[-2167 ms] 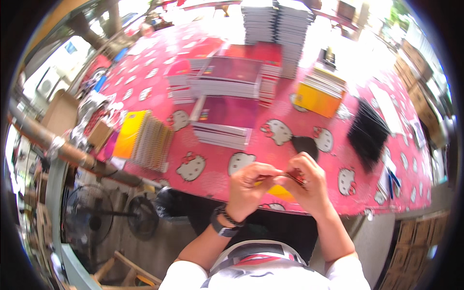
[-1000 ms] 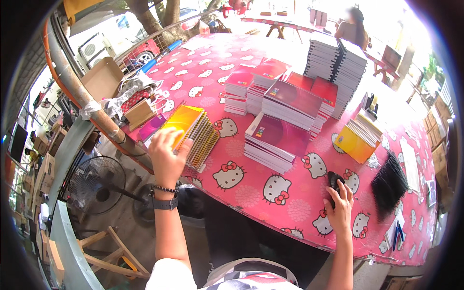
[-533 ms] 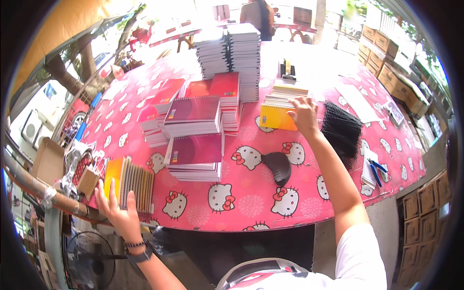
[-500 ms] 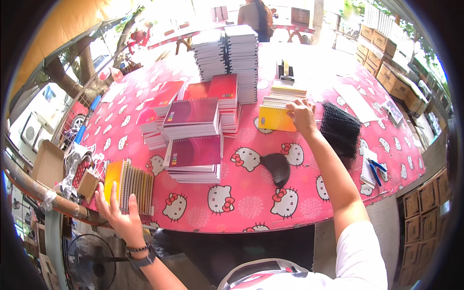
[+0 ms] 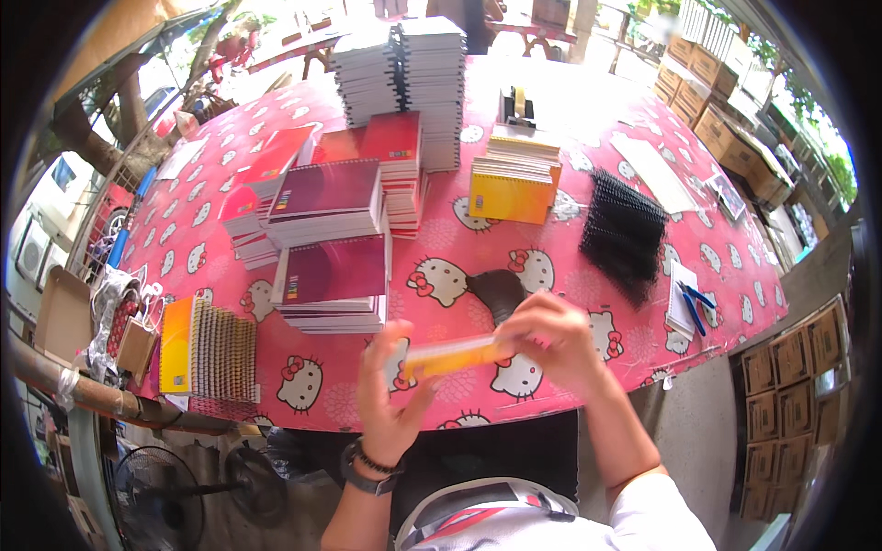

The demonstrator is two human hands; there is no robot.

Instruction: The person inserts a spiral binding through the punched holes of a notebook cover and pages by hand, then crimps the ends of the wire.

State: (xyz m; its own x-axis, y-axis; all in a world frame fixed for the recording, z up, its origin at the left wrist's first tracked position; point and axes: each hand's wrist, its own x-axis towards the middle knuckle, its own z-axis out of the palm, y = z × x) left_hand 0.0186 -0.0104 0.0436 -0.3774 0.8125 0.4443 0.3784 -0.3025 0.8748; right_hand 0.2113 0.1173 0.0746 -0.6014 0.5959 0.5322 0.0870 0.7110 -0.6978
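In front of me my right hand grips one end of a thin yellow notebook, held nearly edge-on and blurred by motion. My left hand, thumb and fingers apart, is at its other end; whether it touches is unclear. Beyond lies a stack of yellow notebooks. To its right is a pile of black spiral binding coils. A dark curved object rests on the table just past my right hand. On the left, a row of spiral-bound yellow notebooks lies near the edge.
Purple notebooks, red notebooks and tall white bound stacks stand on the pink patterned tablecloth. Blue-handled pliers lie at right on a white pad. Cartons are stacked beyond the right edge; a fan stands below left.
My right hand has come from the yellow stack toward me with a notebook. My left hand has left the spiral-bound row and moved right to meet it. The view has shifted slightly.
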